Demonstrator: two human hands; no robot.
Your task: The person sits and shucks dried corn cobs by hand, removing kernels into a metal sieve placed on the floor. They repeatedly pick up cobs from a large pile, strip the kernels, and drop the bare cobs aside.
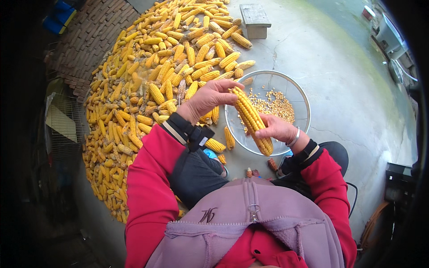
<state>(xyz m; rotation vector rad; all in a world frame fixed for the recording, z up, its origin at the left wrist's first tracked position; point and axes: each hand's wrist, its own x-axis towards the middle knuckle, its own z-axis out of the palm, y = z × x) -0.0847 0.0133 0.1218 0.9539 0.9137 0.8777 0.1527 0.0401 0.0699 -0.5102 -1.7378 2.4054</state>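
A yellow ear of corn (249, 117) is held slantwise over a round, metal-rimmed sieve (309, 112). My left hand (214, 95) grips its upper end between thumb and fingers. Around its lower half, near the other end, closes my right hand (276, 129), with a bangle at the wrist. The ear looks full of kernels along its visible side. Below it, loose corn kernels (280, 107) lie scattered on the sieve's mesh. The fingers behind the ear are partly hidden.
A large heap of corn ears (164, 67) spreads over the floor to the left and ahead. A small bench (254, 20) stands beyond the sieve. Bare reddish cobs (272, 164) lie between my feet. Stacked bricks (97, 33) rise at the far left; plastic tubs (388, 33) stand far right.
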